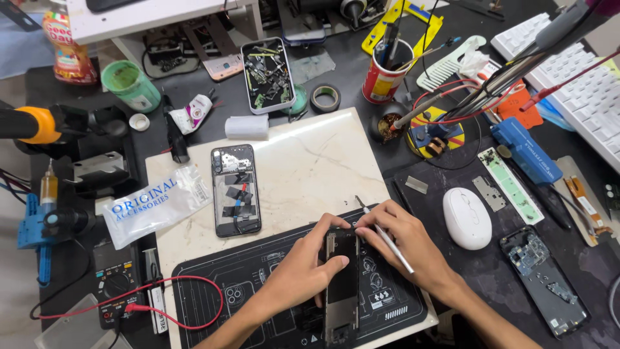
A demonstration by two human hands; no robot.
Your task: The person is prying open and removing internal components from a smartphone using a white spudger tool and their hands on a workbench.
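Both forearms come in from the bottom edge of the frame and meet at lower centre. The left hand (303, 268) lies palm down, fingers curled round the left edge of an opened phone body (341, 284), gripping it and steadying it on the mat. The right hand (403, 249) arches over the phone's top end, fingertips pinched at the upper corner, closed on a slim white-handled screwdriver (387, 240) that lies slanted across the hand, its metal tip pointing to the upper left.

The phone body is a long dark rectangle with bare metal framing and exposed boards at its top and bottom ends. It rests on a black rubbery work mat (219, 284) printed with white outlines, which lies over a pale, glossy marble slab (310, 168) veined in grey. On that slab, left of centre, a second phone (236, 190) lies open with its back off, showing black tape strips. Beside it sits a clear plastic packet (152, 203) with blue print.

The desk (465, 284) itself is dark and matte, crowded with gear. A smooth white mouse (466, 218) sits right of the hands, and another stripped phone frame (546, 281) lies at lower right. A red cup (385, 71) of tools stands at upper centre, a roll of tape (325, 98) near it, and a white keyboard (575, 84) fills the upper right corner. A red wire (194, 281) loops across the mat at lower left.
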